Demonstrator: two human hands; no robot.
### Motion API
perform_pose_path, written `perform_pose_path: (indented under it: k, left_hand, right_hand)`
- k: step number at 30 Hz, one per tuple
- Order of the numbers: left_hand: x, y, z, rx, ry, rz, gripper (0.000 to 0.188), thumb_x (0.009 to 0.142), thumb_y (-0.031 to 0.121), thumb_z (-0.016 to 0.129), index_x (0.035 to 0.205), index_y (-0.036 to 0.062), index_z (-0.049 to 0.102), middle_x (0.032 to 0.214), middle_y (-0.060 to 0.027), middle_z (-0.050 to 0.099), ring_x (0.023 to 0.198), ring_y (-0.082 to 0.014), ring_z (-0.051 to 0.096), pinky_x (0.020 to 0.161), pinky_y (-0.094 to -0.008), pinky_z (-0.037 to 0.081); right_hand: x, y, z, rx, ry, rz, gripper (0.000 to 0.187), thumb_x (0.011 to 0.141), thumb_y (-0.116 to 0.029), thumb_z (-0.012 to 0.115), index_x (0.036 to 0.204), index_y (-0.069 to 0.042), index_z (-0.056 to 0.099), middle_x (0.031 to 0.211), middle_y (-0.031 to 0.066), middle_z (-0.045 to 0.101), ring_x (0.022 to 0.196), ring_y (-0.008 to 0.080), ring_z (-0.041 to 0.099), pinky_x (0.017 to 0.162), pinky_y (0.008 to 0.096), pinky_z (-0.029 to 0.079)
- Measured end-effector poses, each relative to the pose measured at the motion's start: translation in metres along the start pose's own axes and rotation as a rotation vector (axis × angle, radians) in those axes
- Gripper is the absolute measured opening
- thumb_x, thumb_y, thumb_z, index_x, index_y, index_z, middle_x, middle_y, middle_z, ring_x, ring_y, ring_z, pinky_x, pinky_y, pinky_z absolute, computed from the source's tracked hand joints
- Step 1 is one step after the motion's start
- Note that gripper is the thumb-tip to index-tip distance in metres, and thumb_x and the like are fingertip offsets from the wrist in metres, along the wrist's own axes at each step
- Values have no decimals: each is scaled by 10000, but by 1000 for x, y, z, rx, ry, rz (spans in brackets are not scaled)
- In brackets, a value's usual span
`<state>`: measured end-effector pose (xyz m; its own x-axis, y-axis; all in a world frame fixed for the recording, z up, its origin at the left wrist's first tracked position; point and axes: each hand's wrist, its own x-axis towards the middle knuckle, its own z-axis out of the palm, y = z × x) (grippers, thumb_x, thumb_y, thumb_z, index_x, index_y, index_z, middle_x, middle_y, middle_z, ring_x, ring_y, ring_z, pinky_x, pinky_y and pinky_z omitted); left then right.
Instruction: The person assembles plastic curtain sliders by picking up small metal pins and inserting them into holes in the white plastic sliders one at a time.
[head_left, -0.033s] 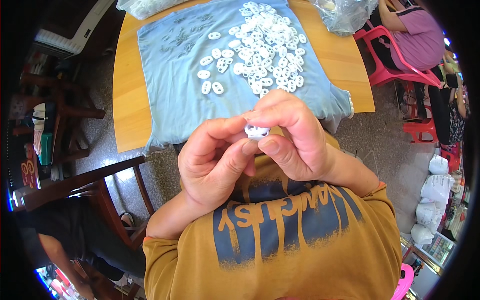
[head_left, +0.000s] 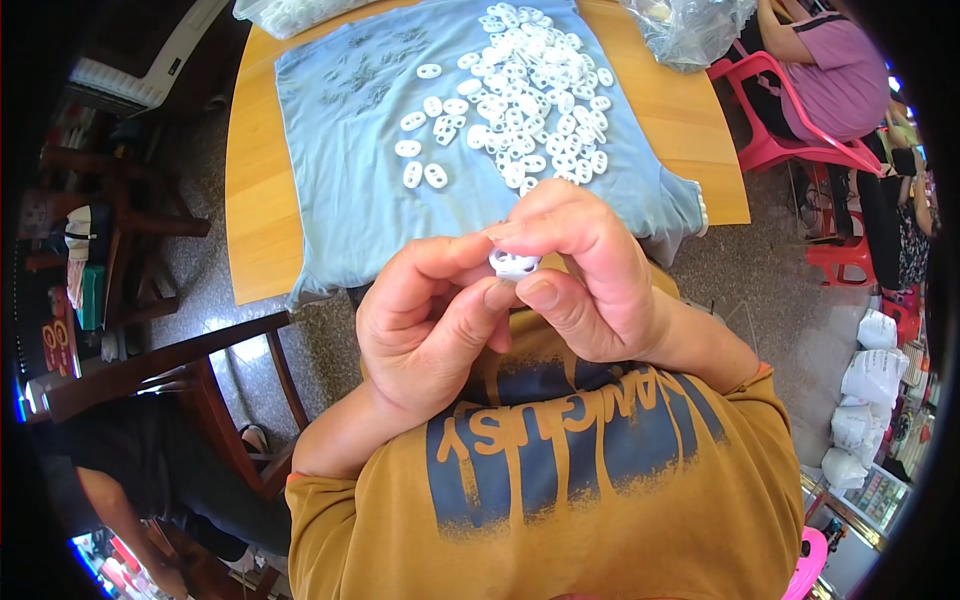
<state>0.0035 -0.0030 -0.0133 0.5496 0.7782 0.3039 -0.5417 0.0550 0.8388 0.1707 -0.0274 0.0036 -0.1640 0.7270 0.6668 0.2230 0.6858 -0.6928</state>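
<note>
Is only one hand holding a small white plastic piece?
No: the left hand and right hand both pinch the small white plastic piece.

Head cam, wide fisheye: looks dn & fwd over wearer's shirt; L hand & R hand close, nr ctr; table farther off, up top.

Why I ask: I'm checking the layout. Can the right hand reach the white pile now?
Probably yes: the right hand is near the white pile, nothing visible between, though it helps hold a white piece.
</note>
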Motion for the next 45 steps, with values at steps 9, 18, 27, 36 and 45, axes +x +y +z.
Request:
perform_pose_path:
  k: [9,18,27,36,45]
  left_hand:
    - [1,4,12,41,121,-14,257,880,-26,545,1133,-8,504,972,-106,629,662,-59,556,539,-166,450]
    - [5,11,4,-5,50,-58,272,884,-25,528,1154,-16,498,950,-98,626,680,-72,566,566,-183,464]
    - [27,5,-14,-110,264,-379,148,902,91,537,1028,14,552,870,-62,618,650,-85,557,546,-210,438]
    - [124,12,-81,162,275,-212,82,871,141,570,887,60,567,686,2,526,574,-64,478,561,-214,415]
    - [279,53,-176,313,267,-165,276,874,137,577,1090,-23,508,1051,-138,610,862,-177,588,780,-254,478]
  right_hand:
    - [0,2,3,-7,34,-29,173,847,-16,582,1005,-21,514,863,90,569,713,238,543,626,324,446]
    - [7,0,1,-55,10,-56,248,838,-33,592,1073,-16,515,892,99,574,722,254,542,642,342,440]
    - [4,-3,5,-126,-9,226,343,834,-83,596,1155,-9,498,926,119,557,849,255,548,757,338,446]
    - [-3,7,5,-73,-74,397,324,825,-97,602,1126,-12,517,896,113,545,821,244,544,732,340,449]
    - [-4,7,6,-74,-230,360,130,819,-100,597,910,-9,587,781,103,566,764,282,552,681,367,439]
